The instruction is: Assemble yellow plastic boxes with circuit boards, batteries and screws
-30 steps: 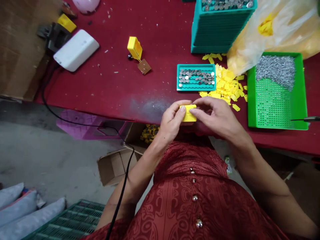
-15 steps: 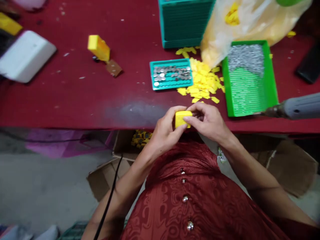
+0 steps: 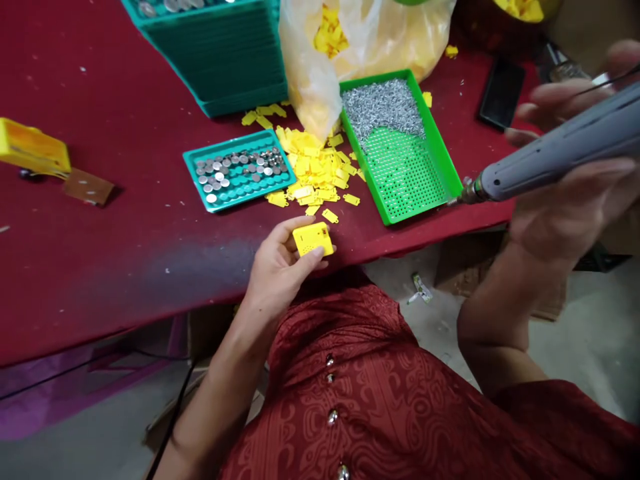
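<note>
Between the thumb and fingers of my left hand is a small yellow plastic case, held at the table's front edge. Its upper face shows a cluster of small holes and a little dark opening near one corner. Off to the right, my right hand is around a grey electric screwdriver, thumb below it and blurred fingers spread above. Whether the palm touches the tool cannot be made out. The screwdriver's tip is by the near right corner of a green tray of small silver screws.
Flat yellow pieces lie heaped beside a teal tray of silver button cells. Behind stand a stack of teal trays and a plastic bag of yellow parts. A black phone lies right; a yellow case with a brown flap lies left.
My right hand has left the yellow case and moved right to the screwdriver. My left hand keeps the case, now with its holed face visible. The view has swung right.
</note>
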`<state>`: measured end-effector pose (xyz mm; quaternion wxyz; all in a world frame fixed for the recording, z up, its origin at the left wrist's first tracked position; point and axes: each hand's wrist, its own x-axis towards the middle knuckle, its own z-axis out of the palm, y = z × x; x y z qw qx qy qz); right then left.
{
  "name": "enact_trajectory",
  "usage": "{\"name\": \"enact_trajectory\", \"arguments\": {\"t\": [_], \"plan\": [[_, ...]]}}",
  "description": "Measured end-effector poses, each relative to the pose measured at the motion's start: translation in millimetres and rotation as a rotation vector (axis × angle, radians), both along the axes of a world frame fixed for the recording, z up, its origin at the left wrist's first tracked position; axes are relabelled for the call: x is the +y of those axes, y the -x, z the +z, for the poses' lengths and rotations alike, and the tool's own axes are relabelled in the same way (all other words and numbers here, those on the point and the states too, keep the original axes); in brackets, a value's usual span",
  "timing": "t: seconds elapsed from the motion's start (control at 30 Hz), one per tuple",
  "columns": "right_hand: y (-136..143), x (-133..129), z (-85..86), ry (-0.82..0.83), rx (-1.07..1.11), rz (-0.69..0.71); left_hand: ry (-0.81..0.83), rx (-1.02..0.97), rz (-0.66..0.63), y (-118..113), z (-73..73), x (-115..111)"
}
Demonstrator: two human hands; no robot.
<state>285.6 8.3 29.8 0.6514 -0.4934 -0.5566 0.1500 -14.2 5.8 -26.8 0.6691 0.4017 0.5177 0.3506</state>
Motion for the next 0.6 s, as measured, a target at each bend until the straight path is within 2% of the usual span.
{"name": "enact_trajectory", "arguments": {"t": [0.1, 0.13, 0.2, 0.33, 0.43, 0.6], "plan": [[-12, 30, -3.2, -0.254, 0.094, 0.243, 0.023, -0.009, -0.007, -9, 3.8, 0], [-12, 36, -4.2, -0.299, 0.116, 0.282, 0.032, -0.014, -0.008, -12, 4.5, 1], [-6, 42, -6.0, -0.38, 0.161, 0.237, 0.055, -0.017, -0.008, -15, 4.8, 2], [20, 38, -10.3, -0.268, 0.151, 0.099, 0.106, -0.025, -0.01, -19, 1.9, 5], [42, 34, -15.3, -0.264, 0.195, 0.056, 0.123, -0.024, -0.023, -21, -0.9, 8], [62, 24, -19.5, 0.124, 0.31, 0.114, 0.148, -0.057, 0.003, -23, -4.0, 12]]}}
